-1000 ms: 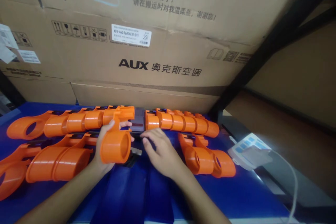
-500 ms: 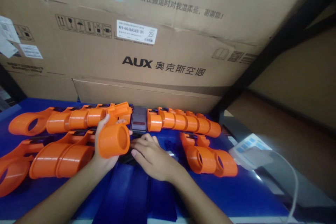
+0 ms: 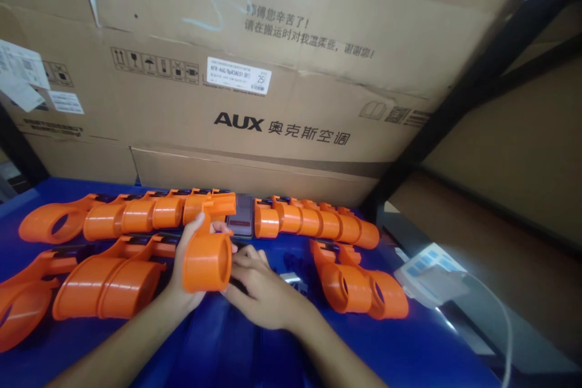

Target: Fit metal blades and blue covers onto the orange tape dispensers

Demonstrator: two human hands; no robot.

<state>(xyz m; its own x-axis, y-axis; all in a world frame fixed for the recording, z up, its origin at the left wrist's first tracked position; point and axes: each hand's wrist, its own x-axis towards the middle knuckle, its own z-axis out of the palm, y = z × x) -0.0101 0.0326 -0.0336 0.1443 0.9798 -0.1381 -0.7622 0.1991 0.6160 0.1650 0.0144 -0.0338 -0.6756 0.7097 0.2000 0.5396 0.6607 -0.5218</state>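
Note:
My left hand [image 3: 180, 279] is wrapped round an orange plastic holder [image 3: 204, 265], which has a wide cylindrical ring below and a grooved arm above. The ring's opening faces right, and the thumb rests against the arm. Close by on the right, my right hand [image 3: 268, 291] has its fingers bent together beside the ring's edge. Whatever those fingertips pinch, if anything, is hidden behind the holder and the hand. Several similar orange holders [image 3: 109, 282] lie to the left of my hands, and more orange holders [image 3: 309, 222] sit at the back right.
A dark phone-like device [image 3: 243, 215] is behind my hands. Two orange holders [image 3: 357, 285] lie at right on the blue surface [image 3: 364, 351], with a white device [image 3: 430, 273] and its cable farther right. A large cardboard box [image 3: 291, 85] backs the surface, beside a dark frame post [image 3: 436, 103].
The camera view has tilted up slightly. My left hand and the holder have shifted a little right, and the ring has turned more sideways. My right fingertips are now nearer the ring.

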